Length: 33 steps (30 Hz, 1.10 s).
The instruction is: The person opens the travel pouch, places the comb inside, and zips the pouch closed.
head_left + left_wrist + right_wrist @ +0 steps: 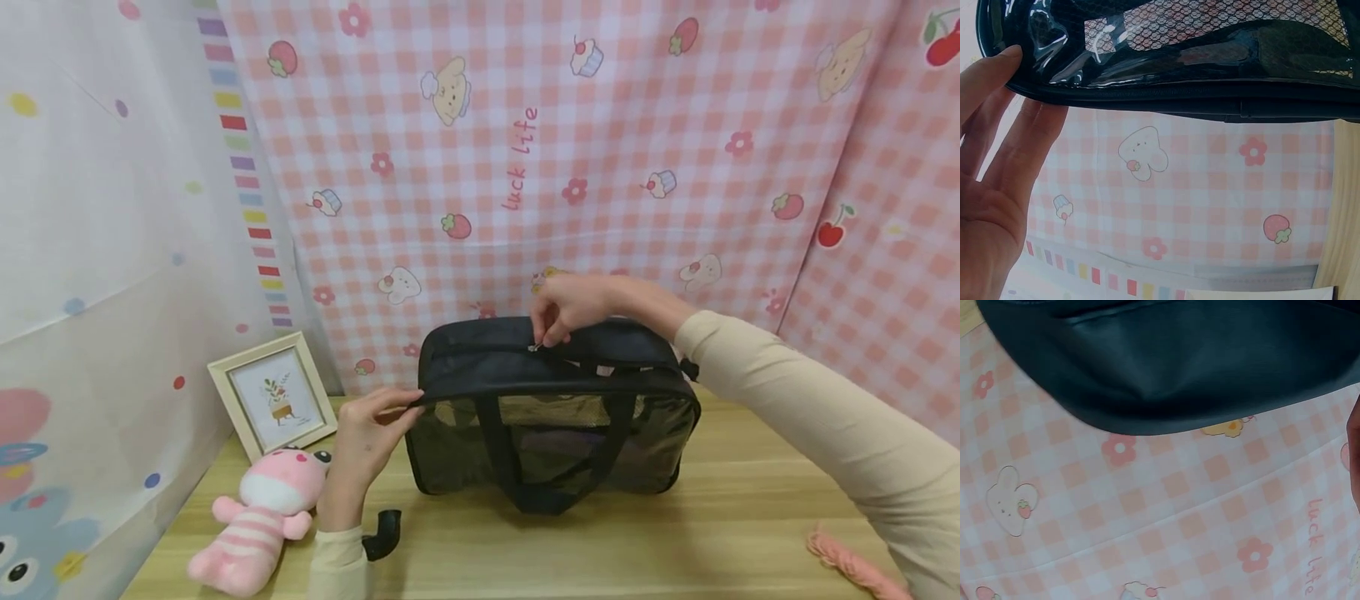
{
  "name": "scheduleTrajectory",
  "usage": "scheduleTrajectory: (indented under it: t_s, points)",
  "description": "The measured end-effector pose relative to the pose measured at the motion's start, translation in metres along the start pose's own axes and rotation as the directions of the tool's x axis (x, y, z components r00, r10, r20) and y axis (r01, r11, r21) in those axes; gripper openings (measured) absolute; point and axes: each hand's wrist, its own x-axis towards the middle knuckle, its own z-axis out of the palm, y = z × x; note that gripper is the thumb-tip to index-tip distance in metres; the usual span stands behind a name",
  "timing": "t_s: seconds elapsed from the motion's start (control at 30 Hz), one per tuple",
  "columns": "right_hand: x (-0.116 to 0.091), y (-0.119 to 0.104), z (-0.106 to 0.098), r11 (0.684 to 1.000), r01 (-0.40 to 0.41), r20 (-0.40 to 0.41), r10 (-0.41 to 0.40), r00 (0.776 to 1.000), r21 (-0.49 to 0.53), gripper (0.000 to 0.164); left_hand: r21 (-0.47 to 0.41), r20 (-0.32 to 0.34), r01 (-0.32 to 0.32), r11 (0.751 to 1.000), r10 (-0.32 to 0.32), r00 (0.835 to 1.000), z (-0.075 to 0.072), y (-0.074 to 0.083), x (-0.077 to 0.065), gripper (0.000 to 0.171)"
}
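A black bag (450, 454) with clear front panels stands upright on the wooden table, its strap handle (551, 502) hanging down in front. At its upper left corner, my left hand (366, 437) pinches the edge; the left wrist view shows the thumb and fingers on either side of the black piping (1147, 99). Over the middle of the top, my right hand (576, 302) pinches the small metal zipper pull (533, 347). Right of the pull, the zipper gapes; left of it, the seam is closed. The right wrist view shows mostly the bag's black top (1197, 375).
Left of the bag are a framed plant picture (238, 408), a pink-and-white plush toy (251, 542) and a black curved tube (387, 533). A pink twisted cord (851, 562) lies at the front right. A checked curtain (615, 125) hangs close behind the bag.
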Motion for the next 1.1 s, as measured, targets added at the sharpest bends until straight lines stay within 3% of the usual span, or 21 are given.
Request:
scheduleTrajectory:
  t_s: [0.23,0.57,1.1]
  points:
    - [-0.008,0.011,0.000,0.998,-0.026,0.013,0.025,1.000,0.064,0.006,0.013,-0.005,0.011,1.000,-0.011,1.000,-0.001,-0.001,0.001,0.023]
    - [-0.023,0.027,0.001,0.996,0.020,-0.007,-0.020,1.000,0.085,0.007,0.019,0.016,0.022,1.000,-0.022,1.000,-0.002,0.000,0.002,0.022]
    - [-0.034,0.037,0.001,0.991,0.027,-0.011,-0.026,1.000,0.132,0.006,0.026,0.020,0.009,1.000,-0.010,1.000,-0.002,0.000,0.001,0.022]
